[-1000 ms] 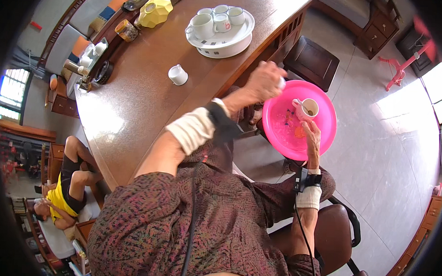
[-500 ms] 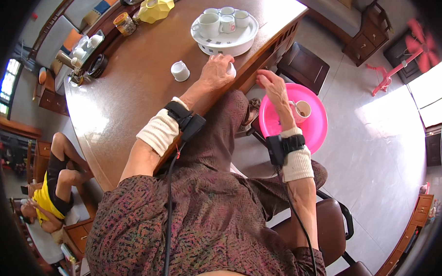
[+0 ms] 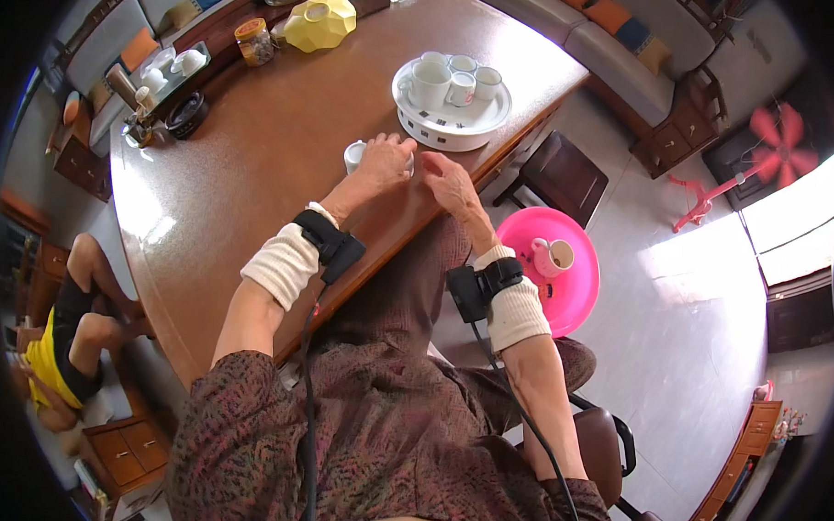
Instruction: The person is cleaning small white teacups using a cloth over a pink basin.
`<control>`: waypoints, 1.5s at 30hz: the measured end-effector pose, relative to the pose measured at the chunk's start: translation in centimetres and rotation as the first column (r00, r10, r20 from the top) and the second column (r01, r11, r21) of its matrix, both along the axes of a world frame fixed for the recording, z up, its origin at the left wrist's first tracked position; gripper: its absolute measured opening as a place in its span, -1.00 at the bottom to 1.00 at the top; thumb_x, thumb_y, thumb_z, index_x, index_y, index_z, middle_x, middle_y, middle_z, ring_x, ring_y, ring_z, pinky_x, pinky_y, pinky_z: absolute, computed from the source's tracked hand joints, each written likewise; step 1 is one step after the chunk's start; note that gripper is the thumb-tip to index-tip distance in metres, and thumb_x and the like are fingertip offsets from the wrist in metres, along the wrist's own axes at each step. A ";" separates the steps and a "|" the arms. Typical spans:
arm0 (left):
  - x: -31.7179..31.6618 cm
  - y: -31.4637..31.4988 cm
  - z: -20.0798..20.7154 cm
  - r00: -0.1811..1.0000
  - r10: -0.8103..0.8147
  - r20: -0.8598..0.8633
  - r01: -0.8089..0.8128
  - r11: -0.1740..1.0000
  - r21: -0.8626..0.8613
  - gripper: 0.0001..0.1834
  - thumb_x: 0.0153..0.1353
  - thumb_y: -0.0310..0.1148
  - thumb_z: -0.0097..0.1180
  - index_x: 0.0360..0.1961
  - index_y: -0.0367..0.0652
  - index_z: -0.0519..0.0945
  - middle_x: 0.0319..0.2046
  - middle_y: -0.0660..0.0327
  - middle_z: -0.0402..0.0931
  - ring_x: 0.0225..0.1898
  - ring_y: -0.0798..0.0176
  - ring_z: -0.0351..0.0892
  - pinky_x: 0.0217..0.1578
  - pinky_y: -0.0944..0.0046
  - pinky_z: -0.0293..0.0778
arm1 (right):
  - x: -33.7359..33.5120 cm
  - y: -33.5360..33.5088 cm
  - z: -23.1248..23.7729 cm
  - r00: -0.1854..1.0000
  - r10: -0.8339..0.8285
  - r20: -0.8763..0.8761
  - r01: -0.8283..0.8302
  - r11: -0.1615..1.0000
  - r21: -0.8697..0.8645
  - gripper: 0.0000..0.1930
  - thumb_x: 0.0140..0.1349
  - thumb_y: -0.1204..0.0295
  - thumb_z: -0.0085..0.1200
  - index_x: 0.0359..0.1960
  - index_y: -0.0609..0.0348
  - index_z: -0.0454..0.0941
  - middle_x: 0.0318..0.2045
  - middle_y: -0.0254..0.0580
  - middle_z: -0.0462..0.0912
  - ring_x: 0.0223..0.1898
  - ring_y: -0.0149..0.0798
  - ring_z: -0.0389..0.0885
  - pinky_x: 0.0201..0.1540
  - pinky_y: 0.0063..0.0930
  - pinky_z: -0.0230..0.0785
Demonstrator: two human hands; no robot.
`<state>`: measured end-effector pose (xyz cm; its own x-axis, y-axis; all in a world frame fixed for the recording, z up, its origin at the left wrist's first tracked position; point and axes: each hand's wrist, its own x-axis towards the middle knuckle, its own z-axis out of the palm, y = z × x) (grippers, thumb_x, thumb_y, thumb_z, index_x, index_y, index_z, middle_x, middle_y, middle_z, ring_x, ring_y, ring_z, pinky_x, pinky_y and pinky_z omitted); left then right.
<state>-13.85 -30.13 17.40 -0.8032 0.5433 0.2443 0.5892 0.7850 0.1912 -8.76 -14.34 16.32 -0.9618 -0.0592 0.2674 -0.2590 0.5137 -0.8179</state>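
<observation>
Currently, left hand [image 3: 382, 166]: fingers curled round a small white cup [image 3: 409, 166], mostly covered by them; whether its base meets the brown table [image 3: 244, 227] cannot be told.
Right hand [image 3: 449, 182]: fingers apart and loosely bent, just beside the left fingertips, by the table's edge.
Second white cup [image 3: 354, 155]: on the table, close by the left fingers on their left, partly hidden behind the hand.
White round tray [image 3: 497, 116]: on the table, beyond both hands' fingertips, bearing a large mug [image 3: 429, 86] and several smaller cups [image 3: 488, 81].
Pink basin [image 3: 576, 303]: right of the right fingers and lower than the tabletop, with a pink-and-white mug [image 3: 555, 257] standing in it.
</observation>
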 end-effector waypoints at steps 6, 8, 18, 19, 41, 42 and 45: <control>0.1 -0.1 1.8 0.998 0.034 -0.046 -0.033 0.999 0.025 -0.50 -0.18 -0.25 0.23 -0.13 -0.14 0.50 -0.21 0.00 0.47 -0.17 -0.07 0.43 -0.14 0.03 0.40 | -0.4 0.4 -0.2 0.994 -0.023 0.110 0.028 0.999 -0.045 -0.61 0.03 0.43 0.01 -0.04 0.19 0.46 -0.20 0.04 0.59 -0.12 -0.06 0.55 -0.05 -0.33 0.36; 0.1 -0.3 3.3 0.995 0.064 -0.076 -0.060 0.997 0.047 -0.55 -0.14 -0.23 0.23 -0.16 -0.16 0.52 -0.24 0.04 0.50 -0.17 -0.04 0.44 -0.15 0.07 0.41 | -0.2 0.8 0.2 0.992 -0.037 0.123 0.045 0.997 -0.064 -0.59 0.01 0.41 0.04 -0.04 0.20 0.46 -0.23 0.02 0.60 -0.16 -0.13 0.57 -0.08 -0.37 0.38; -4.3 7.2 7.3 0.909 0.078 -0.409 0.014 0.976 0.217 -0.64 -0.11 -0.22 0.27 -0.24 -0.10 0.58 -0.08 0.10 0.41 0.00 0.05 0.33 -0.04 0.08 0.29 | -1.8 7.2 -0.7 0.961 -0.170 0.218 0.228 0.934 -0.275 -0.73 0.11 0.43 0.00 -0.16 0.28 0.51 -0.48 -0.35 0.54 -0.48 -0.52 0.45 -0.43 -0.66 0.31; -5.5 7.9 7.2 0.928 0.054 -0.369 0.015 0.983 0.180 -0.56 -0.12 -0.15 0.28 -0.18 -0.10 0.58 0.03 0.09 0.33 0.12 0.03 0.21 0.03 -0.05 0.17 | -1.7 7.5 -0.6 0.960 -0.180 0.213 0.230 0.943 -0.239 -0.73 0.11 0.42 0.00 -0.17 0.28 0.52 -0.48 -0.34 0.55 -0.47 -0.52 0.45 -0.43 -0.66 0.32; -8.8 12.2 6.0 0.888 0.159 -0.431 -0.166 0.986 0.023 -0.42 -0.24 0.00 0.28 -0.28 -0.29 0.58 0.02 0.09 0.31 0.14 0.07 0.12 0.02 -0.19 0.01 | 2.0 11.7 -2.4 0.911 -0.315 0.265 0.387 0.876 -0.289 -0.71 0.01 0.40 0.01 -0.22 0.22 0.57 -0.50 -0.18 0.61 -0.43 -0.38 0.55 -0.31 -0.53 0.38; -8.3 12.1 6.3 0.890 0.149 -0.432 -0.157 0.988 0.017 -0.42 -0.24 0.00 0.28 -0.28 -0.29 0.58 0.02 0.09 0.31 0.14 0.07 0.12 0.02 -0.19 0.01 | 2.2 11.8 -2.3 0.908 -0.322 0.267 0.395 0.871 -0.293 -0.71 0.01 0.40 0.01 -0.22 0.22 0.57 -0.50 -0.18 0.61 -0.43 -0.38 0.55 -0.31 -0.53 0.38; -6.2 12.3 7.3 0.852 0.100 -0.514 -0.073 0.995 0.072 -0.42 -0.24 0.01 0.28 -0.31 -0.28 0.57 -0.07 0.12 0.38 0.06 0.10 0.22 0.02 -0.05 0.11 | 4.0 13.0 -2.4 0.900 -0.325 0.291 0.421 0.823 -0.382 -0.72 0.01 0.40 0.01 -0.22 0.22 0.57 -0.53 -0.23 0.60 -0.46 -0.43 0.53 -0.35 -0.55 0.38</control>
